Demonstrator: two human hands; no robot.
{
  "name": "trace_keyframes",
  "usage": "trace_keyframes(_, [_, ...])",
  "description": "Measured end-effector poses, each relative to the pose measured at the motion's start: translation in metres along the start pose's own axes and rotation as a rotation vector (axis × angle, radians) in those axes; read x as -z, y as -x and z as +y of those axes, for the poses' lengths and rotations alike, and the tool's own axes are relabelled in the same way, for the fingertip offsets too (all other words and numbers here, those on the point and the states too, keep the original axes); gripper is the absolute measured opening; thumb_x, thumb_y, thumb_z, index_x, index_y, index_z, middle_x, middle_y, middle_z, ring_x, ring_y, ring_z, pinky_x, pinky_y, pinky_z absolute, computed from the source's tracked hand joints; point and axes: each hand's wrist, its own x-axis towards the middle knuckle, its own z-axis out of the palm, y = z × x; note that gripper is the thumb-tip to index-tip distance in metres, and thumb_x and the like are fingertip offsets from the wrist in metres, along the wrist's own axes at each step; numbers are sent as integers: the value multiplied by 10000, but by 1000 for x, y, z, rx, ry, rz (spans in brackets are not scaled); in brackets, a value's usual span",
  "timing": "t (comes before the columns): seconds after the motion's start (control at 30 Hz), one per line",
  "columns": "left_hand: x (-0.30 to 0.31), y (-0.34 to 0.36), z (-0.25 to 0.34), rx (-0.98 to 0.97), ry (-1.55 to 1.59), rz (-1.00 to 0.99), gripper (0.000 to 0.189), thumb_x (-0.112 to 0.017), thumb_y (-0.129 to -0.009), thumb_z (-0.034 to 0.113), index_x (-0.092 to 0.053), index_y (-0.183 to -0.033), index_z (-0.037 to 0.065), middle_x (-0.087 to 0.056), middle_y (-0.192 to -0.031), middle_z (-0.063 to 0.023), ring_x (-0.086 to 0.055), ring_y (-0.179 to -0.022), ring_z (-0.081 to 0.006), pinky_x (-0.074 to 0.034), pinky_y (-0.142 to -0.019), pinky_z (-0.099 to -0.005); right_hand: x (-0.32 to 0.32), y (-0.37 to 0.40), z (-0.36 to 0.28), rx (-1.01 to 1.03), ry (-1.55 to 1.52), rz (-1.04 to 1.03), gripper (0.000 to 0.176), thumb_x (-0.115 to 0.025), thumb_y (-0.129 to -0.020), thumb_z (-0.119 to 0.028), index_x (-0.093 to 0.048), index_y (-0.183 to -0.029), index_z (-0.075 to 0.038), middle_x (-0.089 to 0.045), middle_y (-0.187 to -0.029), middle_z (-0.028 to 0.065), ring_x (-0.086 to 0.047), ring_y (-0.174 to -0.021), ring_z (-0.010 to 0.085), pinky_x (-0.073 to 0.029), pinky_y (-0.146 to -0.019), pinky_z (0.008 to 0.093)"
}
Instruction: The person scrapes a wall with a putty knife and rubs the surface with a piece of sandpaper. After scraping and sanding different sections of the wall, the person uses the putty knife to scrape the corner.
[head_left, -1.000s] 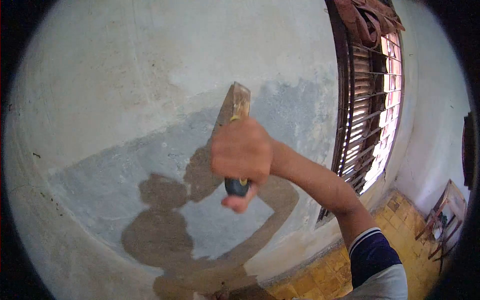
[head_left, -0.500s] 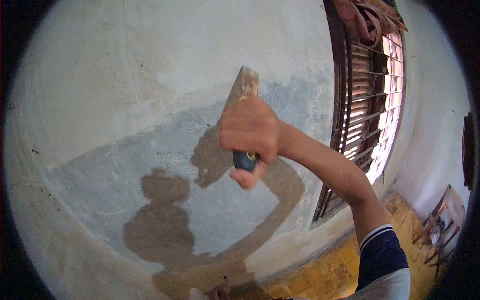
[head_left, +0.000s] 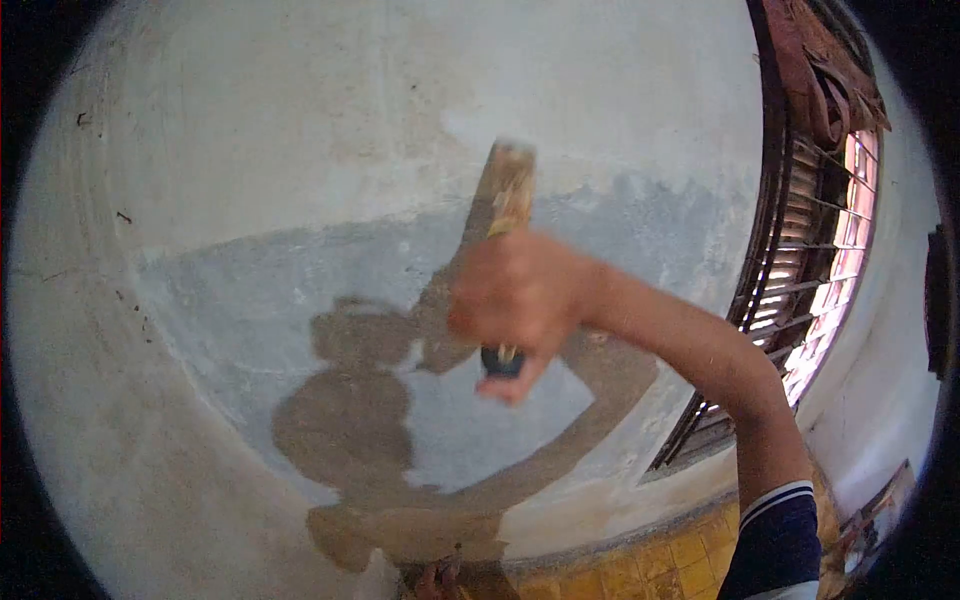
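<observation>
My right hand (head_left: 520, 295) is wrapped round the dark handle (head_left: 502, 362) of a scraper and looks slightly blurred. Its flat, worn metal blade (head_left: 513, 185) points upward, overlapping the border between a bare grey patch (head_left: 480, 425) and the pale paint (head_left: 300, 110) above it. Below and to the left, the shadow of my head, arm and tool falls across the wall. My left hand is out of view.
At right is a barred, louvred window (head_left: 800, 270) with a reddish-brown cloth (head_left: 825, 75) bunched at its top. Yellow floor tiles (head_left: 640, 575) run along the wall's foot. Wooden furniture (head_left: 880, 515) stands in the lower right corner.
The view has turned left, so the window sits farther right. Against the wall, my right hand and the scraper have shifted left along the paint border. The grip is the same.
</observation>
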Motion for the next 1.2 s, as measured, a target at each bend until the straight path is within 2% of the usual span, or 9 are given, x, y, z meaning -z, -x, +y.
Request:
trace_keyframes(0.13, [3,-3,-3,-35,77,40,657,-571,-968,298,-221,-1500,138,-442,-1317,-120,-462,-1035,-293,-415,-823,-451,-11,-24,-10,68,-160,170,440,-670,-723,-499,-494,-666,-99,-411,-582,32,-489,-515,250,-417,-490,367])
trace_keyframes(0.23, [9,0,-5,-57,126,81,650,-571,-968,298,-230,-1497,135,-450,-1304,-117,-467,-1017,-284,-420,-808,-446,-24,-31,-19,54,-221,-80,443,-669,-724,-496,-491,-663,-94,-414,-590,36,-489,-515,253,-408,-478,364])
trace_keyframes(0.33, [24,9,-2,-68,159,112,644,-570,-969,298,-238,-1494,132,-458,-1291,-115,-473,-999,-275,-425,-793,-441,1,-30,22,24,51,20,452,-653,-743,-507,-485,-645,-99,-425,-587,34,-497,-515,245,-410,-481,358])
trace_keyframes(0.5, [43,0,-2,-112,226,145,633,-569,-970,298,-252,-1490,127,-471,-1269,-111,-481,-968,-259,-433,-768,-432,-40,-58,-39,163,-230,-158,457,-643,-763,-526,-496,-640,-111,-450,-596,27,-495,-499,233,-416,-500,360])
trace_keyframes(0.7, [69,-3,-1,-129,304,143,620,-569,-971,297,-268,-1484,122,-487,-1243,-106,-492,-932,-240,-443,-739,-422,-24,-48,10,70,-35,178,456,-577,-814,-526,-476,-627,-122,-467,-580,24,-520,-511,220,-425,-516,363])
trace_keyframes(0.83, [83,-30,-2,-164,361,120,612,-568,-971,297,-279,-1480,118,-498,-1225,-102,-499,-907,-227,-450,-719,-415,-64,-61,-38,91,-318,-99,472,-573,-826,-521,-498,-632,-98,-408,-580,14,-480,-491,215,-401,-453,362])
trace_keyframes(0.93, [96,-35,0,-156,397,93,606,-567,-972,297,-288,-1478,115,-506,-1212,-100,-505,-889,-218,-455,-704,-410,-28,-37,0,36,46,96,476,-525,-868,-489,-447,-596,-107,-397,-581,-1,-480,-497,196,-403,-441,337])
trace_keyframes(1.1, [101,-72,1,-180,471,34,596,-567,-973,296,-301,-1473,110,-519,-1191,-96,-514,-859,-202,-463,-679,-402,-36,-33,-46,83,-16,4,435,-537,-862,-458,-477,-619,-103,-394,-585,27,-465,-479,207,-376,-422,339])
trace_keyframes(1.2, [104,-82,2,-164,504,-7,590,-566,-973,296,-310,-1470,107,-527,-1178,-93,-519,-840,-193,-468,-664,-397,-15,2,-13,-98,127,69,398,-552,-856,-416,-468,-620,-107,-408,-590,39,-469,-476,218,-391,-424,336])
